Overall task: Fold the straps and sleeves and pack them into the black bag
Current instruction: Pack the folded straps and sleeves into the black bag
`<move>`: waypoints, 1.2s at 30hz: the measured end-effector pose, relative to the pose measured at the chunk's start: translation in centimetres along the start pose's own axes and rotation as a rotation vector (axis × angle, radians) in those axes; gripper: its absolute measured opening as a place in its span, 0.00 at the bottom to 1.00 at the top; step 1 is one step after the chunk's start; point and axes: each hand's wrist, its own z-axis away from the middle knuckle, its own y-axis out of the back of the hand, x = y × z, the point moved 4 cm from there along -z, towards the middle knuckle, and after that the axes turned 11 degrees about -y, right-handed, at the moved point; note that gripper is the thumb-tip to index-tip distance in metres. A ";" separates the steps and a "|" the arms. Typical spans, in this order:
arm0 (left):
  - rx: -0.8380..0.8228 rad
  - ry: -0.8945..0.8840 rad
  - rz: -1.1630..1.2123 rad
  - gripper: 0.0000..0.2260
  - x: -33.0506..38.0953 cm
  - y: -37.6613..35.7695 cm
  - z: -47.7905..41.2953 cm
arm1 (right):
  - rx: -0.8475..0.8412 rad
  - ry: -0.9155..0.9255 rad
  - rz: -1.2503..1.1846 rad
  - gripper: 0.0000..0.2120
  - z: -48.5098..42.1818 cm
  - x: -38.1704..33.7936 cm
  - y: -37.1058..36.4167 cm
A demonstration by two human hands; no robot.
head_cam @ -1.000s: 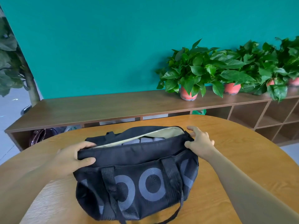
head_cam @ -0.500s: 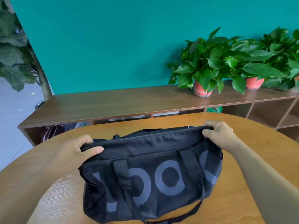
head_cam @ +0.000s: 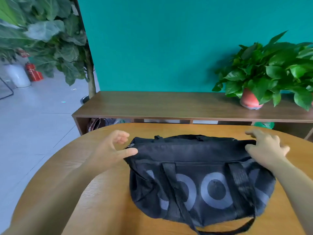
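On the round wooden table (head_cam: 101, 192), slightly right of centre, the black bag (head_cam: 194, 155) is set with its long side towards the wearer. Its top panel is drawn flat and the opening is seen closed along its length. A small metal zip pull (head_cam: 130, 145) is visible at the left end. The near side panel is made of dark mesh and is printed with large grey ring-shaped letters. Two black webbing handles (head_cam: 169, 177) are run down this panel, and a black strap loop (head_cam: 237, 228) is trailed along the near edge of the table. The body of the bag is slumped and rounded at both ends.

The left hand (head_cam: 110, 150) is held at the left end of the bag. Its grip is released: the fingers are loosely curved and apart from the fabric, and only the extended thumb (head_cam: 130, 152) is placed against the end of the bag. The right hand (head_cam: 267, 150) is blurred; its fingers are spread over the right end of the top panel, and nothing is seen clasped in it.

Behind the table, a low wooden sideboard (head_cam: 169, 104) is placed against a teal wall (head_cam: 169, 39), and a potted plant (head_cam: 271, 68) is stood on it.
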 end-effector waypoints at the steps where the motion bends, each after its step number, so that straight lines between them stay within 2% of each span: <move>1: 0.004 0.017 0.009 0.24 -0.9 0.3 0.7 | 0.051 0.046 -0.028 0.25 0.9 -1.1 0.3; 4: 0.042 0.072 0.058 0.24 -3.0 0.4 2.2 | 0.136 0.226 -0.163 0.21 5.0 -5.8 0.2; 9: 0.056 0.154 0.235 0.23 -4.0 -1.4 2.5 | 0.158 0.634 -0.302 0.11 13.1 -15.0 -2.4; 12: 0.024 0.154 0.296 0.14 -3.7 -2.2 1.7 | 0.172 0.794 -0.338 0.06 16.8 -19.1 -4.4; 14: 0.012 0.130 0.300 0.06 -3.3 -2.3 1.2 | 0.184 0.829 -0.323 0.07 18.1 -20.9 -5.5; 15: 0.010 0.111 0.279 0.04 -3.2 -2.3 1.0 | 0.185 0.837 -0.284 0.07 18.5 -21.6 -6.1; 20: 0.034 0.032 0.072 0.12 -4.0 -1.3 0.5 | 0.196 0.890 -0.062 0.04 19.1 -23.4 -8.1; 22: 0.037 0.007 -0.026 0.08 -4.0 -1.2 0.4 | 0.260 0.907 -0.035 0.02 19.1 -23.7 -8.4; 25: 0.084 -0.063 -0.179 0.11 -3.2 -0.8 0.4 | 0.363 0.907 0.002 0.07 19.3 -24.2 -8.4; 27: 0.094 -0.072 -0.231 0.09 -3.3 -0.7 0.3 | 0.416 0.880 -0.015 0.11 19.5 -24.4 -8.3; 29: 0.074 -0.077 -0.291 0.08 -3.3 -0.6 0.3 | 0.440 0.798 -0.113 0.13 19.6 -24.0 -8.5; 32: 0.047 -0.086 -0.333 0.11 -3.4 -0.2 0.4 | 0.439 0.626 -0.276 0.12 19.4 -22.2 -8.9; 36: 0.047 -0.114 -0.478 0.10 -3.8 -0.2 0.5 | 0.424 0.411 -0.408 0.11 18.5 -18.5 -9.4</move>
